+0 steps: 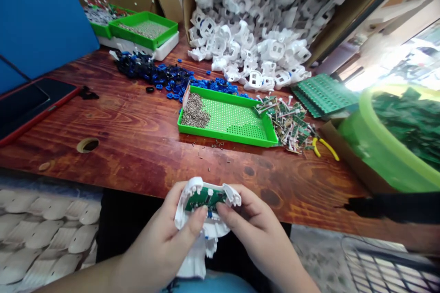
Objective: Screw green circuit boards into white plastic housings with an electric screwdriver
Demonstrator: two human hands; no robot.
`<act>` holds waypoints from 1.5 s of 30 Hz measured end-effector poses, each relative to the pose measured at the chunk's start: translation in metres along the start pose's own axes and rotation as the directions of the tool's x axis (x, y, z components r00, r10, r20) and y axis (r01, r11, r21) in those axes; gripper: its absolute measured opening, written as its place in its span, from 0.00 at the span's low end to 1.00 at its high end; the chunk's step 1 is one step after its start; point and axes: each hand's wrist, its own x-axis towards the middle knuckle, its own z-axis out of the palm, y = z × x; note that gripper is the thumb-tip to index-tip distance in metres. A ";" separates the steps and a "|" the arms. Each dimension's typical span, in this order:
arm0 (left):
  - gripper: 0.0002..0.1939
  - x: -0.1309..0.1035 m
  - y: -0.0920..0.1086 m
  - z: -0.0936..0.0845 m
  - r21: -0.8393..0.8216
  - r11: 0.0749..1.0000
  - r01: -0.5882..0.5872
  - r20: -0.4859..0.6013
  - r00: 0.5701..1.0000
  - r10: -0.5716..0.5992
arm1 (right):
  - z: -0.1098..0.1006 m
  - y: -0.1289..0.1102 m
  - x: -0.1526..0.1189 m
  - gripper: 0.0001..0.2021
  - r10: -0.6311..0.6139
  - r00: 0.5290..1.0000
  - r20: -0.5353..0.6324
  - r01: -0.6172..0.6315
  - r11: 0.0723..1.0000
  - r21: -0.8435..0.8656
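Note:
Both my hands grip one white plastic housing (192,261) in front of the table's near edge. A green circuit board (202,199) sits inside its upper part, with a bit of blue showing below the board. My left hand (165,233) wraps the left side, its thumb pressed on the board's lower edge. On the right side, my right hand (254,224) holds the rim, with its thumb tip at the board's lower right corner. Fingers behind the housing are hidden.
Beyond my hands lies a green tray (233,116) with small screws (194,112). Circuit boards with white parts (288,121), yellow-handled pliers (325,146) and a lime tub (378,146) are right. White housings (254,50) fill a box behind blue pieces (175,78). A black tool (388,206) juts in at right.

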 end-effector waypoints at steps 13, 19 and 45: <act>0.19 0.013 0.030 -0.043 -0.577 0.814 0.070 -0.090 0.985 -0.149 | 0.011 -0.130 0.167 0.13 -0.480 0.824 0.300 0.318 -0.046 -0.947; 0.25 0.012 0.017 -0.053 -0.644 0.765 -0.007 -0.038 0.999 -0.022 | 0.053 -0.149 0.266 0.12 -0.166 0.927 0.336 0.297 -0.220 -0.929; 0.52 -0.002 -0.002 -0.044 -0.634 0.747 -0.199 -0.120 0.980 0.159 | 0.051 -0.137 0.119 0.09 -0.517 0.801 0.302 0.475 0.240 -0.847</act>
